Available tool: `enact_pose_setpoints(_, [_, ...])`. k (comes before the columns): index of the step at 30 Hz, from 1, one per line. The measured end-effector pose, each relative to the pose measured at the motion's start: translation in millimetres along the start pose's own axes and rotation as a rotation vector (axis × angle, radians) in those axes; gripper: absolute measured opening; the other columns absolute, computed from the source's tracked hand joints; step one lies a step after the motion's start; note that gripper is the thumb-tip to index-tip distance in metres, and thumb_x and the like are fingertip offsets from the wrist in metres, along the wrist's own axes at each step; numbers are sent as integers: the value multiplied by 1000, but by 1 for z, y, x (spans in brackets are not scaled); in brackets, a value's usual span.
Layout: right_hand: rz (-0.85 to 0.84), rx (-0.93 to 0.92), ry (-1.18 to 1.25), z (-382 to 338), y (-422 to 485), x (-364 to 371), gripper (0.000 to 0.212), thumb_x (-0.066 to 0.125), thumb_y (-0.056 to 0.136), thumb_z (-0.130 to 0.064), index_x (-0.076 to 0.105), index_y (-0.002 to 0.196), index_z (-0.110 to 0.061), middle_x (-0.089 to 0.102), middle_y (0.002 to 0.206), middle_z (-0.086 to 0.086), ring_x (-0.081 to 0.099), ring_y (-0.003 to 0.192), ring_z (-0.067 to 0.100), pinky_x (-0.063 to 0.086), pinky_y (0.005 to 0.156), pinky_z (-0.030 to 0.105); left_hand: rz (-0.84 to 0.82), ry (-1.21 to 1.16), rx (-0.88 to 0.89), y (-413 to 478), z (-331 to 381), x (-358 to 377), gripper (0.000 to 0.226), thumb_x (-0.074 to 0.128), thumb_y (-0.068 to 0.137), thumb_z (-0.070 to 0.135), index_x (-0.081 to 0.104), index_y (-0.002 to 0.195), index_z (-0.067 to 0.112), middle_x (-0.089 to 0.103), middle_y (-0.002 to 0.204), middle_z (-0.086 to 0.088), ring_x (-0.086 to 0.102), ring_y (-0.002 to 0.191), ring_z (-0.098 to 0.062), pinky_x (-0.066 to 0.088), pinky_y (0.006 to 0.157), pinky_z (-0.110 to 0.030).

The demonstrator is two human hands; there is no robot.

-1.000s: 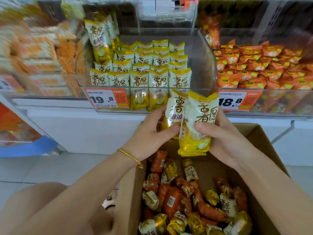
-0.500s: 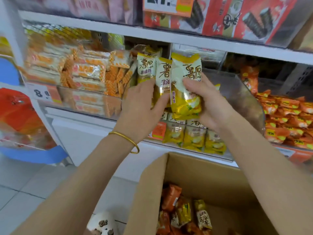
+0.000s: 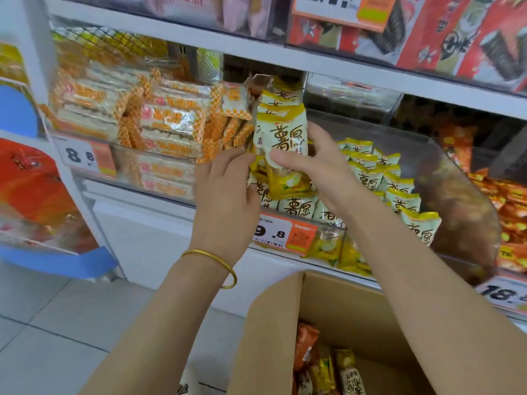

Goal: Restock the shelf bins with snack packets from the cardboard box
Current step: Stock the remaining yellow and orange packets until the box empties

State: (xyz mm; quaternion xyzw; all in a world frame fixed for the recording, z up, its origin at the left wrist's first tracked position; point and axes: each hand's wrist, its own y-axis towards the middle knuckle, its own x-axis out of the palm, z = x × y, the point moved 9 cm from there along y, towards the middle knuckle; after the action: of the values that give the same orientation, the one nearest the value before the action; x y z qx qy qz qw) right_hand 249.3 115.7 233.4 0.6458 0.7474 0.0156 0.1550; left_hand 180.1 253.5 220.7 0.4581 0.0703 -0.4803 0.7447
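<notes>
**Light, Slick Packets Poised Over the Bin**

Pinching a small stack of yellow packets in the right grip, thumb across the front, fingers behind. Steadying its nine o'clock edge with the left grip, fingers fairly straight and touching. Holding the stack upright over the front rows of the clear bin, at twelve o'clock from the cardboard box. Judged light, puffy and soft, with glossy film apt to slide packet over packet. Best taken around the stack's middle and squeezed gently, given likely crushable contents. For a single packet, better lifted by the crimped top seam.
</notes>
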Motion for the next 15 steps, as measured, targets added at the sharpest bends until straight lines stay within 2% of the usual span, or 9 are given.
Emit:
enact_pose_setpoints(2, [-34,29,59,1,0,-2,56,85,59,-36,61,109,-35,66,120,1,64,110,20,52,95,45,12,-32,-19,2,2,1,44,49,81,3,58,124,7,51,131,-11,42,120,-35,23,97,-27])
enact_pose_setpoints(4, [-35,47,183,4,-3,-7,53,80,66,-26,59,115,-24,70,114,1,67,105,21,53,93,45,16,-58,-42,4,2,1,45,51,83,-2,57,126,9,50,133,-9,41,121,-31,21,96,-20])
enact_pose_setpoints(7, [67,60,299,6,-14,-16,46,80,70,-24,61,111,-22,72,108,-1,69,100,19,55,87,41,16,-77,-46,6,1,2,46,50,84,-6,57,126,9,50,133,-7,41,122,-28,19,95,-14])
enact_pose_setpoints(10, [180,10,234,5,-24,-21,34,78,76,-26,63,106,-24,72,105,-2,70,97,15,57,83,39,25,-132,-44,7,0,1,41,47,85,1,59,123,10,54,129,-8,46,120,-29,31,101,-26])
enact_pose_setpoints(12, [235,-21,166,2,-26,-15,27,77,79,-30,60,101,-28,70,103,-6,68,93,7,57,80,30,50,-193,-53,6,3,-3,38,42,89,13,59,123,11,57,125,-5,49,115,-26,41,99,-38])
enact_pose_setpoints(14, [315,-81,-40,-6,-25,-4,24,74,81,-34,55,96,-31,64,101,-9,62,91,0,52,75,20,72,-236,-61,5,6,-6,38,38,94,21,57,125,12,58,122,-2,51,112,-22,42,97,-39])
enact_pose_setpoints(15, [346,-117,-197,-10,-24,3,27,72,81,-38,55,100,-28,59,104,-5,56,96,5,48,78,21,80,-242,-60,4,7,-8,38,37,95,21,56,126,12,59,120,-1,51,110,-21,42,96,-40])
